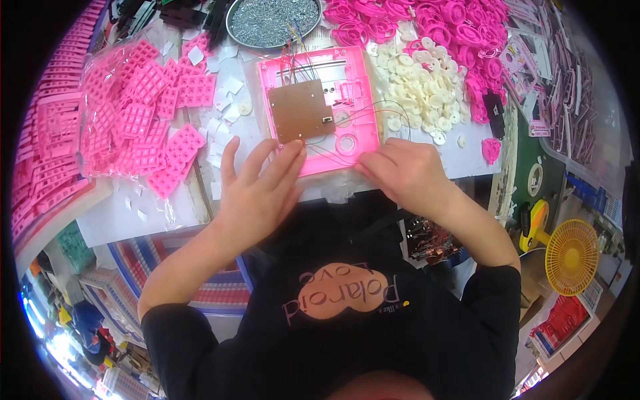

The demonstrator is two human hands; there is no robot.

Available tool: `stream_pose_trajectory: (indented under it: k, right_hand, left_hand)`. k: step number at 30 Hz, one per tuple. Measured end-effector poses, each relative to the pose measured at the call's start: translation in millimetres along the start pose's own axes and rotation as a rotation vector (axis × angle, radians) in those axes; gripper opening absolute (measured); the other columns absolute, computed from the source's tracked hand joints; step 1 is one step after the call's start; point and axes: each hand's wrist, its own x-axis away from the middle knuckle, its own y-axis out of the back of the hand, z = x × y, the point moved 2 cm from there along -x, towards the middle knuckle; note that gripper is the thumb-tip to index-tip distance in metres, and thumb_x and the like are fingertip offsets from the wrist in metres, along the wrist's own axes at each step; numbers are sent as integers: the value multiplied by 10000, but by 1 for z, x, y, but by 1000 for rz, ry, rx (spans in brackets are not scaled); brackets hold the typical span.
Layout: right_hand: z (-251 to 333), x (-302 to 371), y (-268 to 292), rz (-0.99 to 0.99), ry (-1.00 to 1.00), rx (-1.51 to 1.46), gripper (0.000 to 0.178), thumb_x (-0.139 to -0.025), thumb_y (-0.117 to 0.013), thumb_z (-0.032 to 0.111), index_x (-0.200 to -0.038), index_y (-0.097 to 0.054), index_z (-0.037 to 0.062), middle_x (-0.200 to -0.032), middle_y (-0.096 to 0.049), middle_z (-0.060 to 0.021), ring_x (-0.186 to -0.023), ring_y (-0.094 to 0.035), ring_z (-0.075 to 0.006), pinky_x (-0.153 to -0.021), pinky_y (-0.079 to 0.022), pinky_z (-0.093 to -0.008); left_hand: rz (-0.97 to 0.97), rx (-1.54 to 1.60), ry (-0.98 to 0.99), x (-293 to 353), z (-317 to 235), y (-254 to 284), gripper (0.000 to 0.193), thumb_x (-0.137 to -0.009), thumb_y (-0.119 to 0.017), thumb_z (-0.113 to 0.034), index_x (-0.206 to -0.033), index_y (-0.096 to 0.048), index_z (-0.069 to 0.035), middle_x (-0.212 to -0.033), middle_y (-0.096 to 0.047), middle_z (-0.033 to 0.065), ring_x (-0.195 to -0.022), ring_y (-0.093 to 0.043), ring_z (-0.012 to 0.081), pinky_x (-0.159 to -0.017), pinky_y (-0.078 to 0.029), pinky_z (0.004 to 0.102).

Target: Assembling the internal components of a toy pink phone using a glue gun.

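A pink plastic case [371,100] lies with its inside facing up at the table's front edge. A brown circuit board [300,110] sits in its left part, with thin coloured wires [293,63] rising from its top edge. My left hand [257,190] has its fingers spread; the fingertips touch the board's lower edge and the case's near rim. At the case's lower right corner, my right hand [410,173] has its fingers pressed together, and thin wires run toward them. Whatever is between those fingertips is hidden.
Pink keypad pieces [143,107] are heaped at left, among white paper bits [230,87]. A round metal tray [229,27] of small screws stands at the back. White round parts [427,87] and pink rings [460,27] lie right of the case. A yellow fan [571,257] is at far right.
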Motion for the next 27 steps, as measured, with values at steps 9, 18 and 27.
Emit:
stream_pose_trajectory:
  k: [9, 18, 27]
  right_hand:
    - [-20, -10, 2, 144, 244, 49, 156, -856, -756, 177, -877, -652, 64, -677, -606, -56, -601, -625, -220, -507, -488, -349]
    - [-42, 16, -18, -170, 252, -37, 290, -821, -789, 203, -1085, -723, 103, -633, -599, 5, -517, -574, -160, -457, -461, -315]
    - [7, 45, -6, 446, -108, 324, 592, -872, -625, 62, -1457, -539, 105, -589, -586, -24, -511, -600, -188, -439, -458, -331]
  left_hand:
    - [35, -47, -59, 3, 6, 4, 639, -774, -782, -223, -1380, -595, -142, -1464, -532, -15, -1293, -484, 218, -1170, -194, 573]
    - [-71, 215, -72, -20, -35, -8, 655, -734, -795, -226, -1350, -598, -118, -1247, -585, 22, -1152, -549, 223, -1117, -270, 587]
    - [-61, 87, -174, -35, -44, -23, 598, -779, -765, -280, -1324, -605, -95, -1179, -583, 30, -1092, -556, 202, -1088, -317, 563]
